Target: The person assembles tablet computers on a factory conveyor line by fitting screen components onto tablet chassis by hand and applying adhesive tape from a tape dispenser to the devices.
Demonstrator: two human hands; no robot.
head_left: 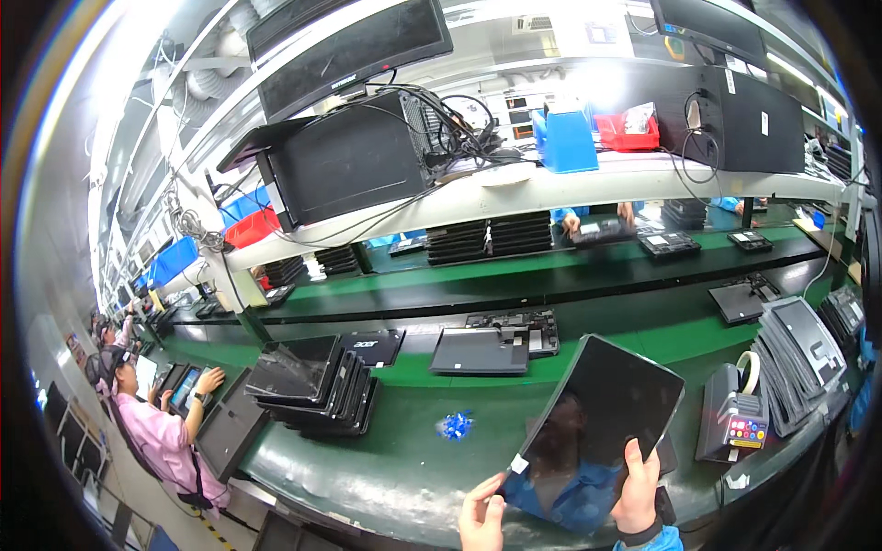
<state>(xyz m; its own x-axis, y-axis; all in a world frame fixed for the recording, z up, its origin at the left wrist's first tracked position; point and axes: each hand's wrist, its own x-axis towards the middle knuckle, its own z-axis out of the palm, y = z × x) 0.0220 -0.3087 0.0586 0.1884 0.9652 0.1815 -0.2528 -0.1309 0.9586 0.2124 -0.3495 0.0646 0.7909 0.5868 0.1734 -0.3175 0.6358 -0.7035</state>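
Observation:
A tablet-like screen panel [597,395] with a glossy black face is tilted up over the near right of the green bench. My right hand [637,491] grips its lower right side, thumb on the glass and fingers behind. At the lower left corner, my left hand [482,519] has its fingers closed on the edge, near a small white tab [519,464]. Left of the panel lies a small heap of blue bits [455,425]. Reflections cover the lower part of the glass.
Stacked black tablets [312,381] stand at the left. Tablet parts [480,352] lie beyond on the bench. A tape dispenser [735,413] and a pile of grey panels [799,358] are right. A co-worker in pink [165,427] sits far left. A shelf [514,184] hangs overhead.

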